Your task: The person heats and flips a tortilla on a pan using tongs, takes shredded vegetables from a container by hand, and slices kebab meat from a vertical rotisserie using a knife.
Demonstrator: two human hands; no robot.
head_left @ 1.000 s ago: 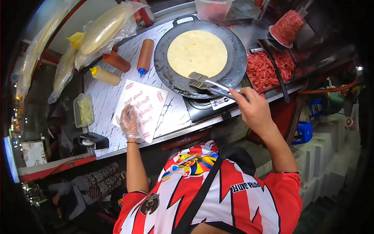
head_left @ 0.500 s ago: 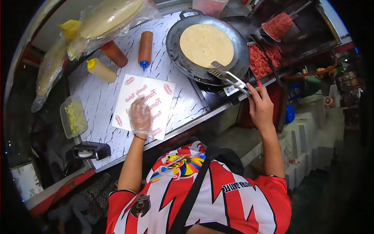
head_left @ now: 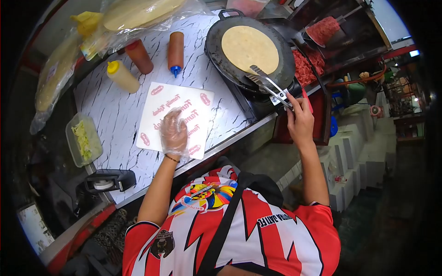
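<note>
My left hand [head_left: 174,132], in a clear plastic glove, rests on a white printed paper sheet [head_left: 156,108] with its fingers somewhat spread. In my right hand [head_left: 300,114] are metal tongs [head_left: 275,86], gripped at the handle end. Their toothed tips are at the lower edge of a round flatbread [head_left: 248,48]. This flatbread lies flat on a dark round griddle [head_left: 215,43].
Behind the paper stand a blue-capped bottle [head_left: 175,50], a red bottle [head_left: 139,56] and a yellow-capped bottle [head_left: 123,77]. At left are a vegetable tub [head_left: 84,140] and a tape dispenser [head_left: 110,180]. Sliced meat [head_left: 307,66] lies right of the griddle, with bagged flatbreads [head_left: 138,16] at the back.
The view has shifted, so the counter and griddle appear at a different angle. My left hand lies flatter on the paper. The tongs remain near the flatbread's lower edge.
</note>
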